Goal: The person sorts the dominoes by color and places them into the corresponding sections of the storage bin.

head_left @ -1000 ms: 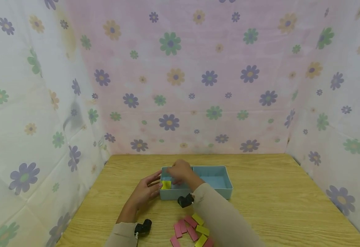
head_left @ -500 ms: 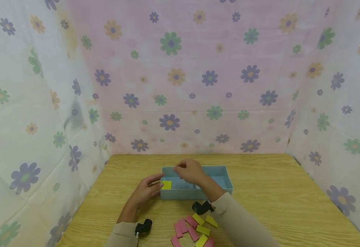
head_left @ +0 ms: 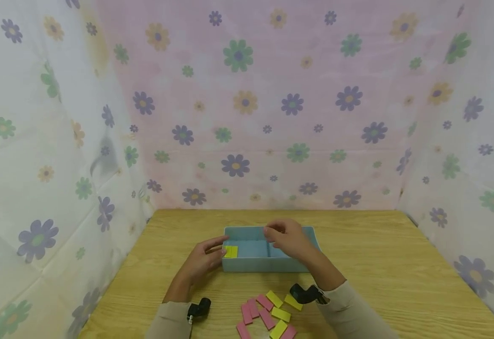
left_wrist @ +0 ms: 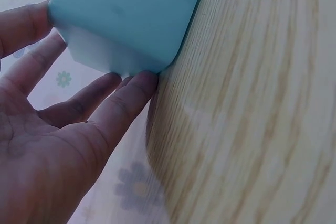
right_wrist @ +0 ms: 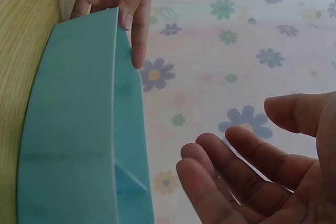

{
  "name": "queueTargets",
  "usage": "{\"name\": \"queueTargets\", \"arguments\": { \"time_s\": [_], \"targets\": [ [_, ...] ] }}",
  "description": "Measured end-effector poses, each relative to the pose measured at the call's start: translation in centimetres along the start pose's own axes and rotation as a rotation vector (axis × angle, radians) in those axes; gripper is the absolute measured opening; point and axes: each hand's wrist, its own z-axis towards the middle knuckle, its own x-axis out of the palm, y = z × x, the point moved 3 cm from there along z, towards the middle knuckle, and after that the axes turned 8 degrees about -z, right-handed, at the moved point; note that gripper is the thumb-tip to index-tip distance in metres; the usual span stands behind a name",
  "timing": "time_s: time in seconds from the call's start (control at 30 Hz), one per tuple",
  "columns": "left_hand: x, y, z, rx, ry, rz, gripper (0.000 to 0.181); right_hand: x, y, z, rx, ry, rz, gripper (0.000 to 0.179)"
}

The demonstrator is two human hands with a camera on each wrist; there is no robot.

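Note:
A light blue box (head_left: 247, 265) with a divider (right_wrist: 128, 177) inside it stands on the table. Two yellow blocks (head_left: 231, 252) lie side by side at the front left of its left compartment. My left hand (head_left: 203, 261) steadies the box's left end; in the left wrist view its straight fingertips touch the corner edges. Over the right compartment, near the divider, hovers my right hand (head_left: 291, 241). The right wrist view shows that right hand (right_wrist: 257, 171) with loosely bent fingers, thumb apart, and nothing between them.
On the table in front of the box lies a loose group of pink blocks (head_left: 267, 318) and yellow blocks (head_left: 280, 314). Flowered cloth (head_left: 247, 117) surrounds the wooden table (head_left: 369, 263) at the back and sides.
My right hand has lifted from the left compartment and moved right, past the divider. The two yellow blocks and another yellow block on the table are now uncovered. My left hand stays put.

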Motion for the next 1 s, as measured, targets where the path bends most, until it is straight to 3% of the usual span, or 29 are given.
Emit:
{"name": "queueTargets", "arguments": {
  "time_s": [0.47, 0.77, 1.0],
  "targets": [
    [0.0, 0.2, 0.0, 0.012, 0.01, 0.027, 0.058, -1.8, -4.1, -3.5, -0.027, 0.062, 0.039, 0.032],
    [0.2, -0.1, -0.2, 0.0, -0.008, 0.028, 0.055, -2.6, -5.8, -4.5, -0.085, 0.216, 0.07, 0.038],
    [0.1, -0.3, -0.2, -0.006, -0.011, 0.021, 0.055, -2.5, -7.5, -4.7, -0.145, 0.412, 0.091, 0.034]
  ]
}}
